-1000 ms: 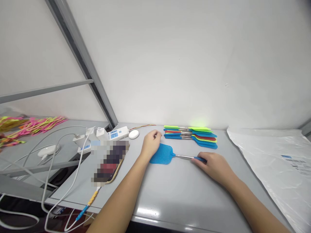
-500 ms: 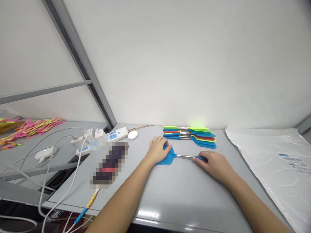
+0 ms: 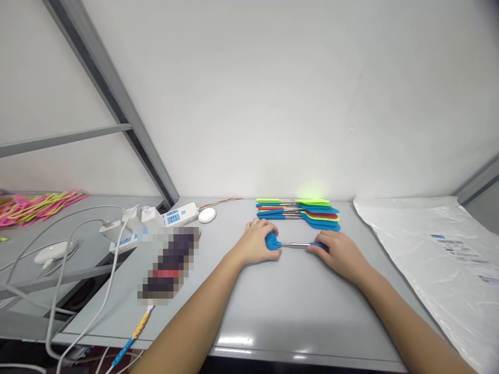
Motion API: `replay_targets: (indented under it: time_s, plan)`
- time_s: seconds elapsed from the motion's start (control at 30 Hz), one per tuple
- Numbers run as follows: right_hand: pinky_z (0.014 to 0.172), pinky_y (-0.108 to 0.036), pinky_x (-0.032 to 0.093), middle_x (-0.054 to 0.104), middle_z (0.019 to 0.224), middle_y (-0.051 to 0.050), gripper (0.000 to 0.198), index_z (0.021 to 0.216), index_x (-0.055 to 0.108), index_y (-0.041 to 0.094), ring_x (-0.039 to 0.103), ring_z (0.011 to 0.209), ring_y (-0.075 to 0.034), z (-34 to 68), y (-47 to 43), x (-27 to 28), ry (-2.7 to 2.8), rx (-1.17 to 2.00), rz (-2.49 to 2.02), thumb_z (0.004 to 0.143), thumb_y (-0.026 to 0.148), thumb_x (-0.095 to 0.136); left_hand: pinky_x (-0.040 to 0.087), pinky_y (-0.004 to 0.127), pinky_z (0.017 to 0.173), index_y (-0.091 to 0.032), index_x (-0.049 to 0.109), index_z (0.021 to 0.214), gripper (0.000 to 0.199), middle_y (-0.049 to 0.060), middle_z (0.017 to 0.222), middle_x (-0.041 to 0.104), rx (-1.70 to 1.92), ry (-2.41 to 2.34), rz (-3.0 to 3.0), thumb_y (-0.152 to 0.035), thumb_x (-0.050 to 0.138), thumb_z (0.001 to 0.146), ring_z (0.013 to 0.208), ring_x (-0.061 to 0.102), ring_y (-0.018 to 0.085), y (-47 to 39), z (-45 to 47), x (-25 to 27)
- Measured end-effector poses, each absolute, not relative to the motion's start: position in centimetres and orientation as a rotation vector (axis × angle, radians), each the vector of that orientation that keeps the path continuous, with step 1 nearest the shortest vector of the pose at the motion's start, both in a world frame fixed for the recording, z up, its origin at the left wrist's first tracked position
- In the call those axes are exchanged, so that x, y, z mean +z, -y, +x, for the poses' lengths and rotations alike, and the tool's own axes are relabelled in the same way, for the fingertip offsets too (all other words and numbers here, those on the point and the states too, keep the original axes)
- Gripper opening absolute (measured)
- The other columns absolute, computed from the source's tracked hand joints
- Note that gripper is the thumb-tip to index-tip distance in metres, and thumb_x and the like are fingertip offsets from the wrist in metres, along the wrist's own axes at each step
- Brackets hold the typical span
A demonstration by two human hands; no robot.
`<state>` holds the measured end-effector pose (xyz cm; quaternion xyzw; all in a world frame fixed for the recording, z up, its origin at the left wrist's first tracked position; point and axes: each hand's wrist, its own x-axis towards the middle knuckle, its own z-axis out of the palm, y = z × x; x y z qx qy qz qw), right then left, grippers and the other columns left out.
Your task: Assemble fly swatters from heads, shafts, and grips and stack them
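Note:
A blue fly swatter (image 3: 273, 241) with a metal shaft lies level across the grey table between my hands. My left hand (image 3: 259, 242) grips its mesh head, the thumb along the near edge and the fingers over the far edge, covering much of it. Round the blue handle at the other end is my right hand (image 3: 338, 252), its fingers closed. Just behind, a stack of fly swatters (image 3: 320, 217) in blue, red, green and yellow lies by the wall, handles to the left and heads to the right.
On the right lies a white plastic mailing bag (image 3: 409, 249) with a label. To the left are a blurred-out object (image 3: 171, 265), a power strip (image 3: 179, 214) with plugs and cables, and a round white device (image 3: 207, 215). A grey metal frame (image 3: 128, 119) rises at the left.
My left hand has shifted its grip, its thumb now at the near edge of the swatter head. The shaft shows shorter between my hands. The whole view has shifted slightly.

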<state>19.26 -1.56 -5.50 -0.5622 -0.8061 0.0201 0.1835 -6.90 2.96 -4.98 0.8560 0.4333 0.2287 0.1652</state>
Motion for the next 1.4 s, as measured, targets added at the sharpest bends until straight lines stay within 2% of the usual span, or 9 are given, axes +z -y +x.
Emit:
replay_targets:
  time_s: [0.37, 0.53, 0.67, 0.8, 0.9, 1.0, 1.03, 1.13, 1.4]
  plan:
    - [0.065, -0.028, 0.030, 0.061, 0.075, -0.003, 0.040, 0.076, 0.059, 0.019, 0.054, 0.071, -0.016, 18.6, 1.9, -5.7, 2.303, -0.202, -1.546, 0.094, 0.048, 0.038, 0.037, 0.038, 0.091, -0.026, 0.062, 0.089, 0.029, 0.001, 0.098, 0.055, 0.674, -1.244, 2.434, -0.034, 0.070, 0.063, 0.099, 0.046, 0.024, -3.0, -6.5, -5.3]
    - [0.064, -0.027, 0.031, 0.061, 0.075, -0.002, 0.040, 0.076, 0.059, 0.020, 0.053, 0.071, -0.015, 18.7, 1.6, -5.8, 2.294, -0.131, -1.540, 0.094, 0.050, 0.039, 0.036, 0.038, 0.093, -0.026, 0.065, 0.085, 0.019, 0.001, 0.096, 0.059, 0.680, -1.217, 2.476, -0.032, 0.068, 0.067, 0.100, 0.047, 0.023, -2.8, -6.5, -5.1]
    - [0.062, -0.026, 0.032, 0.061, 0.076, -0.002, 0.039, 0.078, 0.060, 0.021, 0.054, 0.070, -0.015, 18.6, 1.5, -5.5, 2.266, 0.002, -1.539, 0.093, 0.051, 0.040, 0.026, 0.045, 0.104, -0.027, 0.067, 0.085, 0.018, 0.000, 0.102, 0.062, 0.743, -1.225, 2.547, -0.039, 0.066, 0.073, 0.106, 0.047, 0.023, -2.4, -6.6, -3.9]
    - [0.060, -0.026, 0.032, 0.062, 0.076, -0.002, 0.041, 0.078, 0.061, 0.021, 0.054, 0.070, -0.015, 18.5, 1.6, -5.3, 2.224, 0.043, -1.580, 0.093, 0.052, 0.039, 0.008, 0.054, 0.112, -0.031, 0.062, 0.110, 0.046, 0.002, 0.118, 0.058, 0.739, -1.248, 2.636, -0.049, 0.070, 0.068, 0.118, 0.042, 0.027, -2.0, -6.9, -2.6]
    - [0.058, -0.027, 0.030, 0.063, 0.074, -0.002, 0.043, 0.075, 0.061, 0.022, 0.054, 0.068, -0.015, 18.7, 1.6, -5.1, 2.182, 0.064, -1.654, 0.093, 0.052, 0.036, 0.019, 0.052, 0.110, -0.030, 0.058, 0.117, 0.054, 0.005, 0.125, 0.055, 0.667, -1.234, 2.736, -0.046, 0.072, 0.068, 0.122, 0.040, 0.030, -2.0, -7.0, -2.6]
    - [0.054, -0.027, 0.027, 0.061, 0.065, -0.001, 0.046, 0.070, 0.059, 0.022, 0.051, 0.060, -0.015, 18.8, 1.6, -4.8, 2.109, 0.060, -1.767, 0.092, 0.054, 0.035, 0.030, 0.050, 0.102, -0.029, 0.062, 0.109, 0.027, 0.006, 0.121, 0.059, 0.632, -1.321, 2.818, -0.030, 0.061, 0.082, 0.119, 0.043, 0.030, -2.4, -6.7, -3.2]
    - [0.053, -0.027, 0.026, 0.060, 0.062, -0.001, 0.047, 0.069, 0.059, 0.022, 0.050, 0.058, -0.015, 18.8, 1.7, -4.8, 2.086, 0.056, -1.801, 0.092, 0.056, 0.035, 0.029, 0.051, 0.101, -0.029, 0.062, 0.106, 0.023, 0.006, 0.117, 0.062, 0.634, -1.350, 2.834, -0.023, 0.055, 0.085, 0.118, 0.045, 0.029, -2.5, -6.6, -3.5]
    - [0.052, -0.027, 0.023, 0.057, 0.057, -0.001, 0.049, 0.065, 0.057, 0.022, 0.047, 0.054, -0.015, 18.6, 1.7, -4.6, 2.068, 0.039, -1.854, 0.091, 0.058, 0.035, 0.023, 0.056, 0.103, -0.031, 0.063, 0.103, 0.033, 0.003, 0.105, 0.068, 0.662, -1.369, 2.850, -0.010, 0.045, 0.087, 0.115, 0.049, 0.028, -3.0, -6.5, -4.1]
    - [0.055, -0.027, 0.022, 0.056, 0.057, -0.001, 0.051, 0.063, 0.053, 0.020, 0.044, 0.054, -0.014, 18.5, 2.0, -4.5, 2.140, -0.128, -1.777, 0.094, 0.055, 0.031, 0.028, 0.051, 0.102, -0.028, 0.064, 0.108, 0.040, 0.004, 0.108, 0.069, 0.732, -1.274, 2.914, -0.006, 0.037, 0.089, 0.117, 0.051, 0.027, -3.1, -6.3, -4.5]
